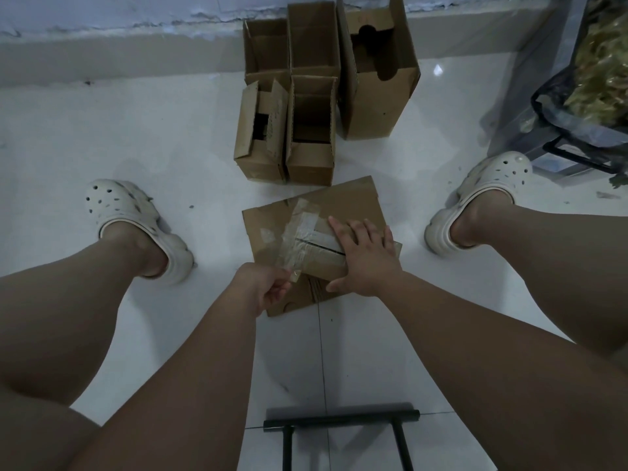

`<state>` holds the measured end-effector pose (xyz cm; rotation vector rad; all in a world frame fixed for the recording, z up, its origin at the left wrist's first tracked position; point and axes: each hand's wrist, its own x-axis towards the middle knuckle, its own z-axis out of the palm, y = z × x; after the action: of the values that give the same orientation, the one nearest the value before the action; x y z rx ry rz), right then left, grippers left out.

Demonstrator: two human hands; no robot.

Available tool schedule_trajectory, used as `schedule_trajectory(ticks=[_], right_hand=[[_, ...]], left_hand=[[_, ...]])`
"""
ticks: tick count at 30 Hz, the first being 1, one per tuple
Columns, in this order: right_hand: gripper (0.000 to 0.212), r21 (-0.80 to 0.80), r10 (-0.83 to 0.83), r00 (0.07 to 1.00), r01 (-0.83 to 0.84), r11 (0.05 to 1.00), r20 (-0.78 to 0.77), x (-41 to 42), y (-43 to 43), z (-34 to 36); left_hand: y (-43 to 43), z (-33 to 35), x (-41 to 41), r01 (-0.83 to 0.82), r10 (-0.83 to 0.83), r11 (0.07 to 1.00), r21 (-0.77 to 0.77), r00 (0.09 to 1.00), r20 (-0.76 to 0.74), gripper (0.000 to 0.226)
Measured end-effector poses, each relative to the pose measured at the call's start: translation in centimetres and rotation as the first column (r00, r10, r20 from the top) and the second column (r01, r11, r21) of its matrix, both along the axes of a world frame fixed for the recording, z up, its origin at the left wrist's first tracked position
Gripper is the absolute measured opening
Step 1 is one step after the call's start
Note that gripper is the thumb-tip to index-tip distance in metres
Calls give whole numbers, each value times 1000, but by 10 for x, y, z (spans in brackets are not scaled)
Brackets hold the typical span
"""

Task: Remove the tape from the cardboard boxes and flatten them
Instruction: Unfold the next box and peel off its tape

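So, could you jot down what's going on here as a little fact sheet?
Work piece: taped box lying on the floor between the person's feet
Tape: clear strips crossing on top, one end lifted
Left hand: pinches the lifted tape end
Right hand: rests flat on the box
Waiting: five open boxes standing near the wall

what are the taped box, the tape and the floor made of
Taped box: brown cardboard, probably corrugated, with a dull matte face. Tape: likely clear plastic packing tape, glossy and wrinkled, cardboard showing through. Floor: probably glazed ceramic tile, white, reflecting light, with thin grout lines.
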<state>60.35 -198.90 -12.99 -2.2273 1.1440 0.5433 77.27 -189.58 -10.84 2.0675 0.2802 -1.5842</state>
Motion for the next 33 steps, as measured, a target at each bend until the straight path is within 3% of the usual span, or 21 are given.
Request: schedule_trajectory(ticks=[2,4,6,8,11,14,18,21,24,26,28,30,32,33], right_hand=[[125,5,-5,1000,5,1000,-2,-1,0,0],[125,5,-18,1000,18,1000,-5,0,-1,0],[125,1,-34,999,34,999,-11,1,-3,1],[125,-13,-49,999,49,999,-6,3,-3,2],[124,-55,-59,998,60,997,27,6,4,1],[124,-120,-37,999,42,992,40,4,9,2],[117,-209,96,995,-95,973,-8,14,9,4],[107,-231,110,993,-118,966,-44,27,7,6],[98,-112,-26,1000,24,993,-14,24,4,7],[88,-63,-185,973,195,979,140,16,6,7],[77,-35,-436,841,471,882,320,9,8,7],[68,101,-733,558,765,636,389,1,1,6],[64,327,-929,252,884,335,271,-10,-11,2],[62,436,-971,151,873,218,184,-15,-17,0]], left_hand=[[3,-1,1,39,-40,998,45,999,9,16],[7,-8,5,246,-258,961,129,962,89,20],[8,-12,7,281,-305,950,140,930,207,11],[9,-16,8,155,-162,987,46,943,290,23],[4,-15,11,-40,87,993,-109,882,464,11],[-5,-9,7,-94,203,970,-223,817,540,15],[-21,6,-5,183,32,958,-220,695,718,13],[-29,9,-13,331,-59,917,-224,667,742,8],[-29,6,-26,456,-173,862,-222,677,715,10],[-26,1,-34,534,-267,821,-203,673,690,10],[-24,-4,-40,607,-357,775,-179,653,668,11],[-26,-6,-46,630,-373,759,-167,630,681,14],[-31,-4,-51,642,-366,749,-164,608,705,18],[-34,-3,-54,658,-369,735,-164,591,718,20]])
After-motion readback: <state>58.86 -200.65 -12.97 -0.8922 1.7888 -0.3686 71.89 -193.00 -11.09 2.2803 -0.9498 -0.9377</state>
